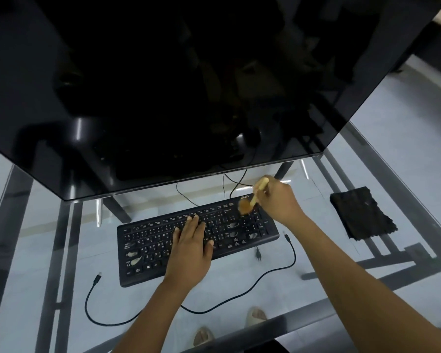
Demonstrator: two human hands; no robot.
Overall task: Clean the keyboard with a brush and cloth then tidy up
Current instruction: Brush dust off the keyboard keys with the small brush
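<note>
A black keyboard (148, 247) lies on a glass table (278, 296), with pale dust smudges on some keys. My left hand (191, 247) rests flat on the middle keys, fingers straight. My right hand (278, 202) grips a small brush (250, 203) by its pale wooden handle. Its brown bristles touch the keyboard's far right corner. A black cloth (362, 214) lies folded on the glass to the right of the keyboard, apart from both hands.
A large dark monitor (163, 85) leans over the table just behind the keyboard. A black cable (239, 294) loops across the glass in front of the keyboard, a plug at each end. My feet in sandals show through the glass below.
</note>
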